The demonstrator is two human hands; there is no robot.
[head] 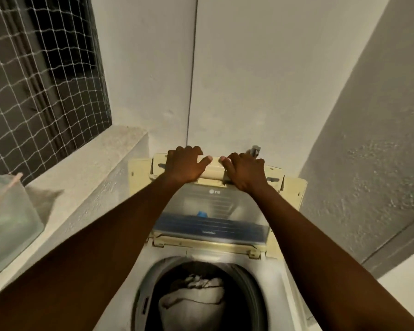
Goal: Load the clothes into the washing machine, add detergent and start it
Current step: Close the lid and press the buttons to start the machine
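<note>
Both hands, left hand and right hand, grip the raised lid along its top edge; lid stands upright, washing machine open, clothes inside.

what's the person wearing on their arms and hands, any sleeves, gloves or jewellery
Nothing shows. Both forearms are bare up to the frame's edge, with no sleeve in view. The left hand and right hand have no gloves, rings, watch or bracelets. The thumbnails look short and unpainted.
</note>
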